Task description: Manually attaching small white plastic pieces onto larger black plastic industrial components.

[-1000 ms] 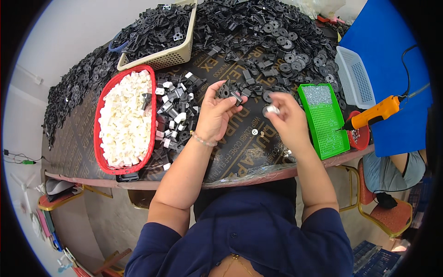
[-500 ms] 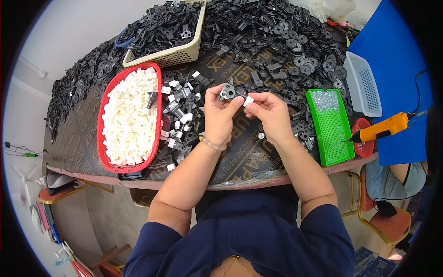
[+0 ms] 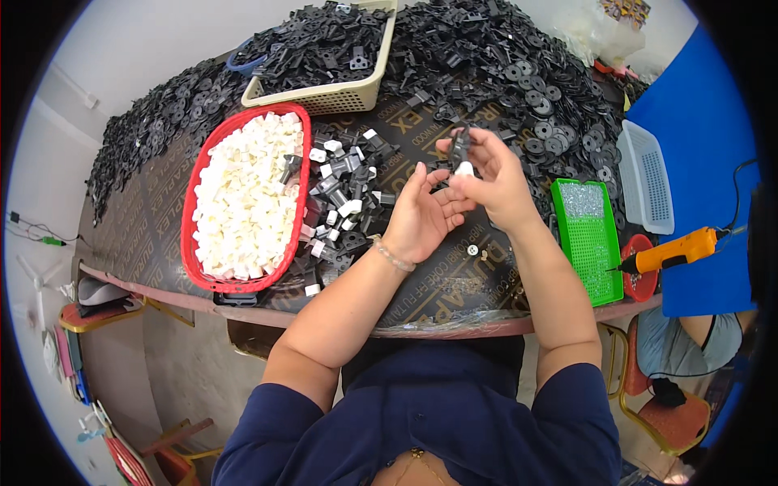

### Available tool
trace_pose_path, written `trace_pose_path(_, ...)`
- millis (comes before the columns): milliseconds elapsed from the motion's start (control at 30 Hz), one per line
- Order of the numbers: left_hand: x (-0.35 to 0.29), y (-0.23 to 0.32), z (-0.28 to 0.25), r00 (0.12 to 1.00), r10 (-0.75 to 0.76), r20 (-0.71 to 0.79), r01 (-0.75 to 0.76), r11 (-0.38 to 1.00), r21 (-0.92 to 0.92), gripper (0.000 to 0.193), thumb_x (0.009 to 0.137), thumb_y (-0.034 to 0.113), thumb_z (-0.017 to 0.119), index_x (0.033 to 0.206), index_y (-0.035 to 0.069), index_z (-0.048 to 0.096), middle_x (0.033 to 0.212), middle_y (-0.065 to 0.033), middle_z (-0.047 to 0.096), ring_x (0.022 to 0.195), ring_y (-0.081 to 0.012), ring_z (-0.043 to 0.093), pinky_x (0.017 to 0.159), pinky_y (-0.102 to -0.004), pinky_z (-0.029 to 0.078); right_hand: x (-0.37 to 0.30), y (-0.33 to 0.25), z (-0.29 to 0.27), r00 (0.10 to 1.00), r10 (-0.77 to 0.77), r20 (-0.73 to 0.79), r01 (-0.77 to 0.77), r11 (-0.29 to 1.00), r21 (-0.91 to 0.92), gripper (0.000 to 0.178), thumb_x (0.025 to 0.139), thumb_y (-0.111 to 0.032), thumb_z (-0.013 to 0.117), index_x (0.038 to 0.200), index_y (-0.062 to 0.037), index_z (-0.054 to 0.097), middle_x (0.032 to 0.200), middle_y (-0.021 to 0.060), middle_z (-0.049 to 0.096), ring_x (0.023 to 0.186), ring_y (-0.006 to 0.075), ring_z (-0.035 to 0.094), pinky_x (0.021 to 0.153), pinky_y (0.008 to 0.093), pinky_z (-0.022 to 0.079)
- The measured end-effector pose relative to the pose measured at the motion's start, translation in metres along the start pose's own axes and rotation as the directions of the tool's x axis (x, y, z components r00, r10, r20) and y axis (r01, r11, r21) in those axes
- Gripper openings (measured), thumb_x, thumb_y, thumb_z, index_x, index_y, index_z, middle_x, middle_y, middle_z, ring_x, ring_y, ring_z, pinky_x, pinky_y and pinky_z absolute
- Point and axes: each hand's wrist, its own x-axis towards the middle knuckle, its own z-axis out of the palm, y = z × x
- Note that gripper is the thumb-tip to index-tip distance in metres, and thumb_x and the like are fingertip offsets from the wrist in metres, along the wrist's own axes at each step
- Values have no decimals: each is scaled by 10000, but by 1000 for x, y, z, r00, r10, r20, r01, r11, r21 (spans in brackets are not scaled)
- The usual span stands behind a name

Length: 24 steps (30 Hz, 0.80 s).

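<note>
Your right hand point(image 3: 494, 182) keeps a narrow grip on one black part point(image 3: 460, 148) with one white piece point(image 3: 465, 170); your left hand point(image 3: 420, 219) lies open, palm up.

1. Red oval basket point(image 3: 191, 243), heaped with creamy white plastic pieces point(image 3: 243, 194).
2. Beige slatted basket point(image 3: 340, 99), full of black parts point(image 3: 316, 40).
3. In my right hand point(image 3: 494, 182), a black part point(image 3: 460, 146) with a white cap point(image 3: 465, 169).
4. Bright green tray point(image 3: 604, 259), silvery screws point(image 3: 582, 199) at its top.
5. Orange screwdriver point(image 3: 668, 253) with a black tip.
6. Dark brown table point(image 3: 454, 292), pale lettering across it.
7. My sleeves point(image 3: 583, 421), navy blue.
</note>
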Motion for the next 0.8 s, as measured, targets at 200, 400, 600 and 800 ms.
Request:
trace_pose_path(200,7,-4,-9,995,98,23,-98,995,11,485,968,524,550,1279,153,534,1140,-9,654,1068,-201,634,926,-406,495,47,-5,80,993,-69,98,105,891,-442,750,636,-212,895,1265,13,554,1162,151,691,1080,248,659,981,365,477)
trace_pose_path(400,14,-4,-33,991,136,15,-133,985,-107,409,968,435,589,1178,84,603,1184,-62,661,1098,-216,618,990,-413,473,93,10,129,912,-38,409,331,657,-678,824,662,-488,851,1269,17,614,1375,230,538,1331,373,452,1118,432,362)
trace_pose_path(600,14,-11,-31,992,109,-65,-111,993,-40,360,987,345,559,1209,66,611,1199,-63,670,1109,-210,620,970,-393,477,144,22,168,758,-91,646,609,454,-651,456,799,-418,764,1098,-75,730,1080,145,698,1102,338,583,975,430,452)
trace_pose_path(800,12,-6,-34,992,70,-103,-83,988,-130,325,988,305,557,1183,52,620,1174,-63,676,1089,-210,623,970,-403,482,157,28,197,785,-1,619,592,296,-750,241,805,-275,723,957,-90,742,986,146,708,952,325,659,868,438,506)
